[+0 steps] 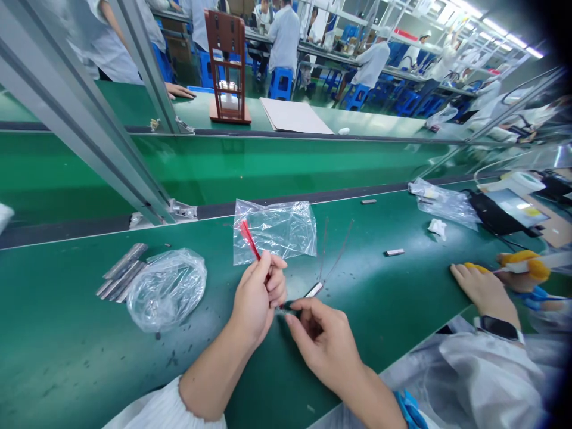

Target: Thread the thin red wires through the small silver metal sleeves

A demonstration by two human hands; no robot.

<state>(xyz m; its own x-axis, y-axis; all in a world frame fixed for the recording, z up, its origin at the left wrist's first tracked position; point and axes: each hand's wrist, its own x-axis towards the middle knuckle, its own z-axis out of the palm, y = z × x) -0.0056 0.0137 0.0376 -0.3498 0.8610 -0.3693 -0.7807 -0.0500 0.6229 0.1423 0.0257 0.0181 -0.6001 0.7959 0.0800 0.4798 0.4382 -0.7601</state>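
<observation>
My left hand [259, 292] is closed around a thin bundle of red wires [250, 239], whose loose ends stick up above the fist. Below the fist, the dark lower ends of the bundle reach the fingertips of my right hand [324, 336]. Its thumb and forefinger come close together there, the other fingers curled under. Just beyond these fingers lies a small white-faced block [314, 290] with two thin wires running up from it, partly hidden by my right hand. Flat on the bench behind the left hand is a clear plastic bag [286, 229].
Left of my hands are a rolled clear bag [167, 292] and several grey metal strips [123, 271]. Small blocks [394, 252] lie to the right. A co-worker's hand [482, 292] rests at the right edge. A metal post [89, 101] rises at left.
</observation>
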